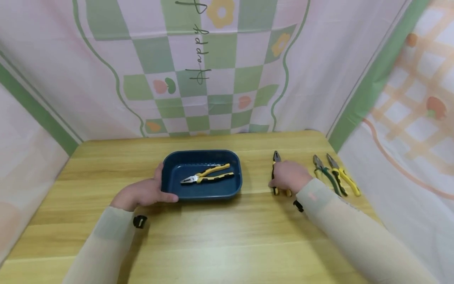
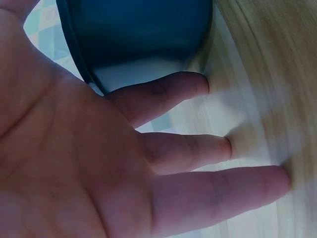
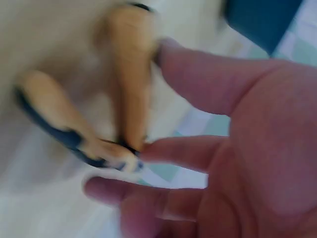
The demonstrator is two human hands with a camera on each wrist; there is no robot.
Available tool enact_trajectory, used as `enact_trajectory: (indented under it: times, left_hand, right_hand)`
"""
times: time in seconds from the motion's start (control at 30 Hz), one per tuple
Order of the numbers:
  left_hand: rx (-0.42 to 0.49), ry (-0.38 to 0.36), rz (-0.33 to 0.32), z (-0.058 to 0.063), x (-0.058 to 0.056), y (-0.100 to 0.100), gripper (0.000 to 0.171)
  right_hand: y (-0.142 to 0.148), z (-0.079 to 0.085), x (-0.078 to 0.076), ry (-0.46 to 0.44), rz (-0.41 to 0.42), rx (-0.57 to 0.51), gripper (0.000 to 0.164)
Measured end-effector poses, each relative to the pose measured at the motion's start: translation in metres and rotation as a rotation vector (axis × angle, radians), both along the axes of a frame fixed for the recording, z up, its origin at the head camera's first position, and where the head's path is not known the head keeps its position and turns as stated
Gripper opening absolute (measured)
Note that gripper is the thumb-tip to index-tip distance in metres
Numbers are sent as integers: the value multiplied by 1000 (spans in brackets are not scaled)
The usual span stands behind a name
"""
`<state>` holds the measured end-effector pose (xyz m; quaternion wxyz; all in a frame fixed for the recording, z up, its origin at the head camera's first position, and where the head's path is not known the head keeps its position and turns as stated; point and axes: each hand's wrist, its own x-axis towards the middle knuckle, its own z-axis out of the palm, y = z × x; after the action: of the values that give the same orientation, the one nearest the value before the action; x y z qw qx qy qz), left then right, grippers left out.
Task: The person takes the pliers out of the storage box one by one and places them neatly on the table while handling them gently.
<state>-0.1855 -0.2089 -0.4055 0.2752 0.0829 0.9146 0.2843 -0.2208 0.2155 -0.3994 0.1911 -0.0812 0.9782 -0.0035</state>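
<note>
A dark blue tray stands on the table, holding yellow-and-black combination pliers with their handles spread. At its left end is my left hand, thumb along the front rim and the fingers at the side. The left wrist view shows these fingers straight beside the tray wall. To the tray's right, my right hand holds a second pair of yellow-and-black pliers, heads pointing away from me. In the right wrist view, the thumb touches one handle and the index finger reaches the pivot.
Farther right lie green-handled pliers and yellow-and-black long-nose pliers, side by side. A patterned cloth hangs behind the wooden table, with more cloth along both sides.
</note>
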Motion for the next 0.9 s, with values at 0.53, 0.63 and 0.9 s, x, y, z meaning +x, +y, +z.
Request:
enact_trajectory:
  times: [0.53,0.63,0.9]
  left_hand:
    - [-8,-2,-6,0,-1,-1,132]
    - [-9,-2,-11,0,-2,-1,131]
    - [-13,-6,-12,0,-3,-2,132]
  right_hand:
    - [11,8,-2,-5,79,55,69]
    - [20,7,-1,-1,77,53,65]
    - [45,7,4,2,84,43,72]
